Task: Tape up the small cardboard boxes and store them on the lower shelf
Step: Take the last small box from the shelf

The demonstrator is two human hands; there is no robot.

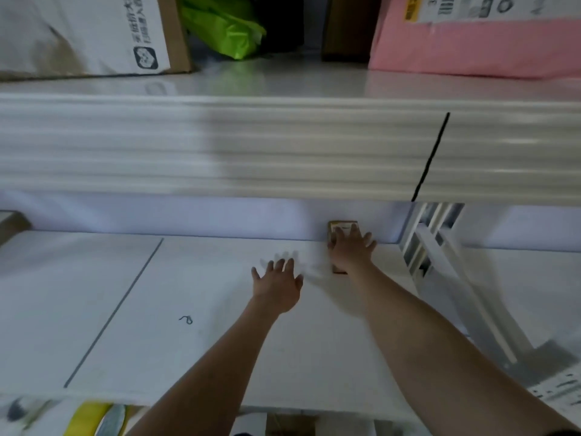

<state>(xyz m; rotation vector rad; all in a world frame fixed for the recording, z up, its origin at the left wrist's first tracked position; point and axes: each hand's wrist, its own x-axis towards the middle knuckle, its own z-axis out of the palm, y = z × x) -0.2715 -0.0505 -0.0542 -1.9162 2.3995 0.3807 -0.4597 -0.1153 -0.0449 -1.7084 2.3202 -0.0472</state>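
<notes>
**Small box pushed to the back of the lower shelf**

The small cardboard box (341, 229) lies on the white lower shelf (201, 325), its far end right against the shelf's pale back wall (201, 215). Everything else is placed here by reference to that box.

The right hand (350, 248) lies flat on top of the box, fingers straight and spread, pressing on it rather than curling round it. Only the far end of the box, with a pale label, and a small brown corner at the wrist show past the hand (the rest is covered).

The left hand (278, 284) is to the left of the box and a little nearer the camera, apart from it. Its fingers are spread and straight and it holds nothing; whether the palm touches the shelf surface cannot be told, since the hand is blurred.

Above the box runs the thick white front edge of the upper shelf (251, 146), blurred. On that upper shelf, up and left of the box, stands a white-and-brown printed carton (94, 33) with a bright green bag (223, 29) beside it; up and right of the box lies a pink parcel (478, 45) with a printed label.

Right of the box stands the white metal frame (440, 247) of the shelving. Far below and left of the box, at the bottom edge of the view, a yellow tape roll (89, 418) shows in part.
</notes>
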